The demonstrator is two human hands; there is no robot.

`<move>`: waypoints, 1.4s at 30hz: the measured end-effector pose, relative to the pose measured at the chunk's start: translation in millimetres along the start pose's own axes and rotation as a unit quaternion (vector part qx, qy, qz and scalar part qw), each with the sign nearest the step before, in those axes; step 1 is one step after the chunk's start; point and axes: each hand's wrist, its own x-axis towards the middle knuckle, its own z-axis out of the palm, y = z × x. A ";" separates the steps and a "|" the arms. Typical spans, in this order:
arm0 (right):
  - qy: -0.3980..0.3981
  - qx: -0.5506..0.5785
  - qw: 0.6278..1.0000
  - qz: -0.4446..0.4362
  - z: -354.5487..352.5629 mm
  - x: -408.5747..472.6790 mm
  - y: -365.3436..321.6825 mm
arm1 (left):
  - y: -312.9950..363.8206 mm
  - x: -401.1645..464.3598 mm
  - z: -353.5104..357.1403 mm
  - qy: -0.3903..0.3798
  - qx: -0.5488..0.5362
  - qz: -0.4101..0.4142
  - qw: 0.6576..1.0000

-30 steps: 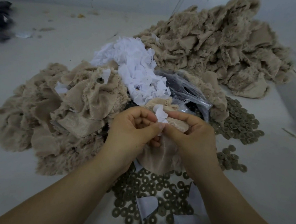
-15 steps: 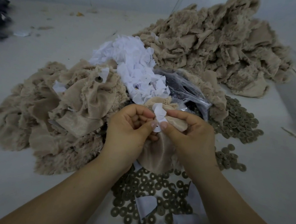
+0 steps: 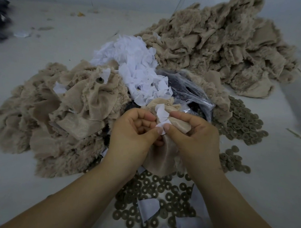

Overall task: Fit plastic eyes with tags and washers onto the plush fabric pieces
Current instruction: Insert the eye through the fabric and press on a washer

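A plush fabric piece (image 3: 162, 155), beige, is held at the centre of the view with one white tag (image 3: 161, 114) crumpled against its top. The left hand (image 3: 132, 135) and right hand (image 3: 196, 136) both pinch it, fingers curled, thumb tips meeting on the tag; both forearms come in from 6 o'clock. Two plush heaps lie on the pale surface (image 3: 274, 185): a pile (image 3: 56, 118) at 9 o'clock, a larger pile (image 3: 222, 47) at 1 o'clock. Between them, a mound of white tags (image 3: 133, 66) and one clear plastic bag (image 3: 190, 95). Washers (image 3: 158, 194), too many to count, spread at 6 o'clock, with more washers (image 3: 241, 122) at 3 o'clock.
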 end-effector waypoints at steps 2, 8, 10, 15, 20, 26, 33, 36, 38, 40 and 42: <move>0.001 0.006 1.000 -0.001 0.0 -0.2 -0.4 | 0.5 0.2 -0.7 -0.003 -0.001 -0.005 1.000; -0.002 0.007 1.000 0.005 -1.0 0.2 1.7 | 2.5 2.3 -2.0 -0.003 -0.008 -0.022 1.000; -0.005 0.021 1.000 0.016 -1.6 0.4 2.5 | 3.3 3.6 -2.6 -0.010 -0.007 -0.027 1.000; -0.007 0.046 0.998 0.029 -2.0 0.0 3.7 | 7.8 6.9 -3.8 -0.020 -0.014 -0.054 0.998; -0.010 0.023 0.999 0.027 -1.0 -1.3 2.1 | 12.1 7.7 -3.0 0.004 0.039 -0.057 0.998; -0.002 -0.011 0.999 0.041 -0.2 -1.1 0.6 | 8.2 0.4 3.8 0.034 0.267 0.121 0.956; -0.014 0.148 0.978 0.146 3.9 -3.6 -1.8 | 1.5 -5.8 -5.8 0.028 0.346 0.328 0.879; -0.010 0.171 0.970 0.170 4.6 -3.0 -4.2 | -6.0 -9.1 -15.0 -0.005 0.402 0.411 0.818; -0.014 0.158 0.972 0.172 4.2 -3.0 -6.1 | -9.2 -10.0 -19.3 -0.034 0.409 0.425 0.806; -0.025 0.148 0.973 0.175 3.7 -3.5 -7.6 | -9.0 -9.9 -22.4 -0.056 0.401 0.426 0.809; -0.028 0.123 0.978 0.168 2.6 -3.7 -9.2 | -8.5 -8.6 -25.2 -0.059 0.386 0.421 0.819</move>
